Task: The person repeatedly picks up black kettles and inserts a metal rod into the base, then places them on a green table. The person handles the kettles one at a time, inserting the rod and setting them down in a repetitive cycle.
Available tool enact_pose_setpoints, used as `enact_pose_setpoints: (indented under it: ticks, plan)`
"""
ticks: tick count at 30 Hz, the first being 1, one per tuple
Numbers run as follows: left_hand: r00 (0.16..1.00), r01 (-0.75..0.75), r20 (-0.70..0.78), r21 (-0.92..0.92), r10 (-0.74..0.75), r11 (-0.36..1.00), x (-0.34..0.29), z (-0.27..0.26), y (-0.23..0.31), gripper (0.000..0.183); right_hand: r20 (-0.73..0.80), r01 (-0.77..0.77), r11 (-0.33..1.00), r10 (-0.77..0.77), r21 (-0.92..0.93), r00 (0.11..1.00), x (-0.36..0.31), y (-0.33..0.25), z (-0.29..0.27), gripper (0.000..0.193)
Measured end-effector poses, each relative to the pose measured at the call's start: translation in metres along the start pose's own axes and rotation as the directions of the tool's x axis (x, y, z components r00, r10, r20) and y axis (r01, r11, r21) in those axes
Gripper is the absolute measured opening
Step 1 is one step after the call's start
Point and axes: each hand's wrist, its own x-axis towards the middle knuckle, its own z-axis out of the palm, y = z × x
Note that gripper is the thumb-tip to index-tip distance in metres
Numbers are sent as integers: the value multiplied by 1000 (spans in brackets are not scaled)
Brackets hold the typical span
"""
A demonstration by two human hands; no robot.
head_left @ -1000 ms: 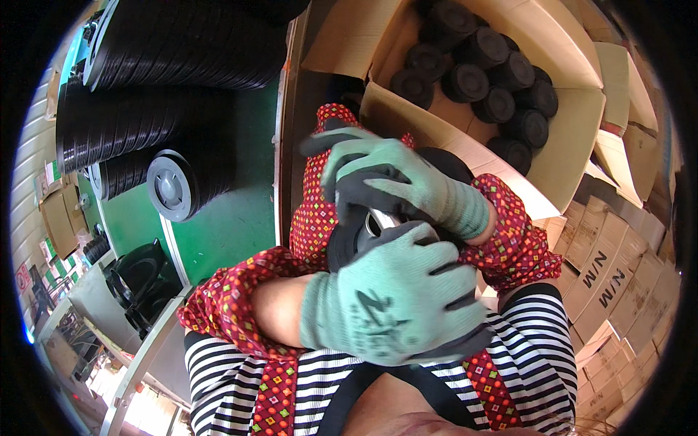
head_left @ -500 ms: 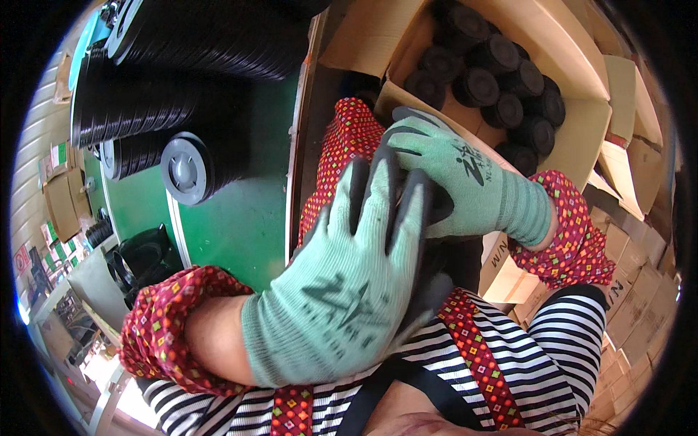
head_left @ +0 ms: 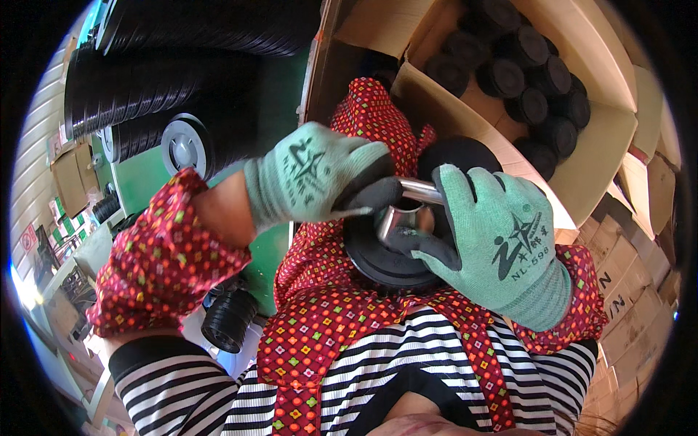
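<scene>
A black round disc [head_left: 389,261] rests over my lap, on the red patterned apron. Above its middle is a shiny metal piece [head_left: 420,190] with a bar and a short cylinder. My right hand [head_left: 505,240], in a green glove with dark fingertips, grips the bar's right end, its thumb against the cylinder. My left hand [head_left: 327,174], gloved alike, is closed beside the bar's left end. Its fingertips touch the metal; what they pinch is hidden. Just beyond the right fingers a second black round piece [head_left: 465,154] shows in part.
An open cardboard box [head_left: 603,145] at the far right holds several black round pieces [head_left: 527,105]. Stacks of black ribbed discs [head_left: 138,94] lie on the green table at the left. A black ribbed cylinder [head_left: 229,320] is by my left elbow. Flattened cartons [head_left: 632,312] stand at right.
My hands have come apart from their overlap. The left moved up and left, the right lower and to the right. The metal piece and disc, hidden before, now show between them.
</scene>
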Motion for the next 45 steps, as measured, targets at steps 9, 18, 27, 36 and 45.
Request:
enact_pose_setpoints:
  ticks: [9,18,27,36,45]
  plan:
    - [969,-101,-209,164,135,981,7,8,-9,44,-33,-36,997,33,-72,999,6,-4,-2,64]
    - [733,153,-679,95,-48,984,-47,11,7,31,-500,150,988,-142,-24,854,-2,4,-2,60]
    - [348,728,-810,-84,-472,680,-191,153,-45,21,-259,172,849,-43,499,965,-25,3,57,71]
    - [358,661,-851,-58,-383,748,-195,163,-11,90,-374,185,770,74,610,925,-12,3,51,61]
    - [591,42,-767,-279,-249,959,-188,129,88,89,100,-54,-227,197,972,975,41,-61,68,60]
